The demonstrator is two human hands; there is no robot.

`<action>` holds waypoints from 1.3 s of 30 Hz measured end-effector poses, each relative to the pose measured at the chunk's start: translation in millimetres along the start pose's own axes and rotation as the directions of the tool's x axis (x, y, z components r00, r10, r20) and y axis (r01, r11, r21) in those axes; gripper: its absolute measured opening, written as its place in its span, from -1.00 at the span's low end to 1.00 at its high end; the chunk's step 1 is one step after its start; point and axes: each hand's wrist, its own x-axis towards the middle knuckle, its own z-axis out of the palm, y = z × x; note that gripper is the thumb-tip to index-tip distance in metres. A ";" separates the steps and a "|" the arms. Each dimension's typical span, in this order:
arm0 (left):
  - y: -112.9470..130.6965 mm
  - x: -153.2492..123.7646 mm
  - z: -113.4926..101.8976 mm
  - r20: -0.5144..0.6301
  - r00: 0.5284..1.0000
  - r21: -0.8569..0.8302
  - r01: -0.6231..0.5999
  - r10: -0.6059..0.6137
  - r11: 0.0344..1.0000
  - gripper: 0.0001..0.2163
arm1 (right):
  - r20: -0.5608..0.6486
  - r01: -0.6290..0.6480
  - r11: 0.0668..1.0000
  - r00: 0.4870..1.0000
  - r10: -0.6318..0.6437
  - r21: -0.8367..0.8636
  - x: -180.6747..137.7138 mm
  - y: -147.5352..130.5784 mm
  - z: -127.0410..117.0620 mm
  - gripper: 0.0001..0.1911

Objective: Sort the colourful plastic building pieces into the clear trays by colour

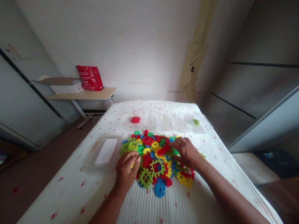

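A heap of plastic building pieces in red, yellow, blue and green lies on the bed, with a green square frame piece [157, 168] and a blue flower-shaped disc [159, 188] toward its near side. My left hand [126, 169] is at the heap's left edge, fingers curled in and thumb against them; whatever they may hold is hidden. Over the right side, my right hand [187, 151] has thumb and fingers apart, the fingertips close to a red bar-like piece [163, 150]. I cannot tell if they touch it.
Behind the heap stands a row of clear plastic containers [166, 120], with red pieces [135, 119] in the leftmost and green pieces [196, 122] in the rightmost. To the left, white cards [106, 151] lie on a clear plastic container [90, 160]. A side table [102, 93] carries a red bag [90, 78].
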 end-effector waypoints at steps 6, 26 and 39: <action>0.2 -0.3 -0.4 -0.002 1.000 -0.010 0.011 -0.011 1.000 -0.88 | 0.154 -0.019 1.000 0.988 0.018 0.005 19.3 -3.9 0.1 -0.55; 1.3 2.7 0.2 -0.009 1.000 -0.003 -0.015 0.015 1.000 -0.89 | -0.194 -0.057 0.997 0.979 0.065 0.047 -22.4 46.6 -27.5 -0.60; -0.6 2.0 2.3 -0.024 0.999 0.001 -0.034 0.034 0.999 -0.90 | -0.200 -0.293 0.925 0.918 0.343 0.242 -105.4 80.6 17.6 -0.71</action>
